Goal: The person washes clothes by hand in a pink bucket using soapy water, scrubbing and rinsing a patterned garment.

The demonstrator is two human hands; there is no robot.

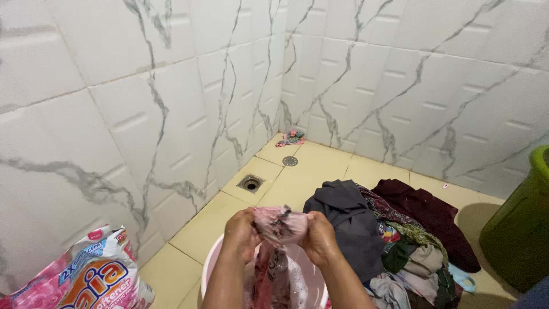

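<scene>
1. The left hand [241,232] is closed in a fist around the top of a wet pink cloth [275,252], gripping one side of a bunched-up fold.
2. The right hand [320,237] is closed the same way on the other side of that fold, so the knuckles of both hands face each other with the bunch pressed between them.
3. The cloth runs lengthwise straight down from the hands: its gathered top sits between the fists, and the rest hangs toward the person, dark patches showing on the pink.
4. Directly below the hands is a pale pink basin [213,260]; the hanging end of the cloth reaches into it, where there is white foam.
5. Just right of the right hand lies a heap of clothes [389,234] on the yellow tiled floor, grey on top, dark red at the far side.
6. Left of the left hand and nearer the person stands a pink detergent bag [91,277] against the marbled wall.
7. Beyond the hands is a floor drain [250,183]; far right stands a green bucket [523,229].
</scene>
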